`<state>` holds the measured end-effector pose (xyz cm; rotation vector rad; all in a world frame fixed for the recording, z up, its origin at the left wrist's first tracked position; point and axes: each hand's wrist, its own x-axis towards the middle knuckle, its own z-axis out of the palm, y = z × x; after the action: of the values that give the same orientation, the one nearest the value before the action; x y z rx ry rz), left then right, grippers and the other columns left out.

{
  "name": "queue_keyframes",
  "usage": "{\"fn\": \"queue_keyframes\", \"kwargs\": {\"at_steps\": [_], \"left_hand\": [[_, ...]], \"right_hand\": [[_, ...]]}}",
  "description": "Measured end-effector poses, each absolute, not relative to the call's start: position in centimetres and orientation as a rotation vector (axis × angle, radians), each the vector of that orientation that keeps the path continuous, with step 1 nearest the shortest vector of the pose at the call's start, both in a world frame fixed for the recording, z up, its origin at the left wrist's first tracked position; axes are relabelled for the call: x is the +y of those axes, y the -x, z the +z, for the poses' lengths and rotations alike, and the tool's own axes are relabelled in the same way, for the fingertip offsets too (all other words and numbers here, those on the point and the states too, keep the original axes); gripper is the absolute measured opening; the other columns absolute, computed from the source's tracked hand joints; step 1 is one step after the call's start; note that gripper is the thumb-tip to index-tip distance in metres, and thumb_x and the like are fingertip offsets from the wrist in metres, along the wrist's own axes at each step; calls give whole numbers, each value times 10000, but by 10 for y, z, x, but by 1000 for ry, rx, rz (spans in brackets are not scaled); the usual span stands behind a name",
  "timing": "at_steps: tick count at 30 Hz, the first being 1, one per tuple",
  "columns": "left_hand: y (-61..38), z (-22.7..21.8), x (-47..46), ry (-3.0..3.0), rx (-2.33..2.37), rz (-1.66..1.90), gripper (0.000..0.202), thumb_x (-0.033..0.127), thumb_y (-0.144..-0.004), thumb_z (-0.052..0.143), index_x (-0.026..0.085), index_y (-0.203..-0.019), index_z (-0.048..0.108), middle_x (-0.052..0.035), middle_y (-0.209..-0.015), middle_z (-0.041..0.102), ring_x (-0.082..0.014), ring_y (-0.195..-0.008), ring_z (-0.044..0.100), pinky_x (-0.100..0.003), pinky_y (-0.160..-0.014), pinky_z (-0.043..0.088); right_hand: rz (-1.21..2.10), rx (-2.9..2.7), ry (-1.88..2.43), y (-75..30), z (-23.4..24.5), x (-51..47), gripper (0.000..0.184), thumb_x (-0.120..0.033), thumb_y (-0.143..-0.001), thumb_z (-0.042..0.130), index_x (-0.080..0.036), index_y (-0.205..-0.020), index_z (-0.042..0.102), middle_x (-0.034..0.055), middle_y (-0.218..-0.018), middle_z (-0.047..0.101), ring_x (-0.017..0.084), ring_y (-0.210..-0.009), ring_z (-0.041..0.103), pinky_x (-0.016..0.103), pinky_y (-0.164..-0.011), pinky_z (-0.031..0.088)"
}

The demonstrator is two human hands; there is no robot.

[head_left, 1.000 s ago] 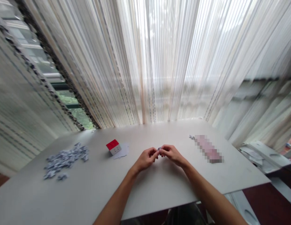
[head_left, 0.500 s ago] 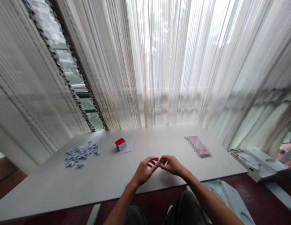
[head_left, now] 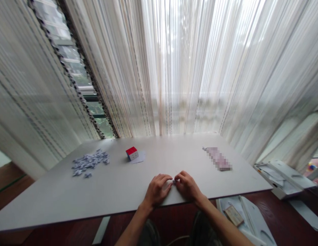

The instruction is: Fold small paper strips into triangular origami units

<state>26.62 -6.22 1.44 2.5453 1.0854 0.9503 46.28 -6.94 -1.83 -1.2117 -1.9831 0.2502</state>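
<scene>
Close to the table's front edge, my left hand (head_left: 158,189) and my right hand (head_left: 187,186) meet fingertip to fingertip. A small grey-white folded paper piece (head_left: 174,182) sits between them, pinched by the right fingers, with the left thumb and fingers curled against its other side. Its exact shape is mostly covered by the fingertips. Far to the left lies a loose pile of small folded paper pieces (head_left: 89,162) of similar colour. A puzzle cube (head_left: 132,153) with a red top and white side rests beyond my hands, on the left.
White paper sheets (head_left: 140,157) lie beside the cube on the white table (head_left: 118,191). A blurred-out pinkish flat item (head_left: 218,159) is at the right. Open white boxes (head_left: 259,218) stand below the table's right edge. Sheer curtains (head_left: 171,68) hang behind the table.
Both hands have lowered slightly toward the tabletop, still around the small paper piece. The view has shifted a little, showing more of the box at lower right.
</scene>
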Motion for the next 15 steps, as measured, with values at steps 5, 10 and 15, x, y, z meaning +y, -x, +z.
{"fn": "queue_keyframes", "kwargs": {"at_steps": [5, 10, 15], "left_hand": [[-263, 12, -66, -2543, 1051, 924, 183, 275, -893, 539, 253, -1009, 680, -55, -1044, 697, -220, -965, 614, -381, -875, 461], [-263, 11, -65, -2541, 1044, 921, 161, 258, -891, 549, 255, -965, 693, -39, -971, 716, -209, -921, 610, -374, -857, 450], [-265, 14, -64, -2597, 1040, 891, 149, 234, -889, 549, 250, -902, 696, -33, -973, 706, -209, -946, 591, -397, -901, 415]], "right_hand": [[264, -2130, 1147, -464, -8, -77, 86, -198, -865, 611, -222, -915, 677, 60, -886, 599, 192, -851, 575, 297, -772, 488], [218, -2176, 1121, -468, 1, -88, 158, -190, -912, 542, -232, -977, 679, 79, -927, 607, 201, -883, 566, 312, -779, 492], [190, -2161, 1128, -469, -1, -88, 167, -199, -915, 535, -233, -950, 695, 78, -927, 626, 205, -901, 562, 328, -800, 487]]}}
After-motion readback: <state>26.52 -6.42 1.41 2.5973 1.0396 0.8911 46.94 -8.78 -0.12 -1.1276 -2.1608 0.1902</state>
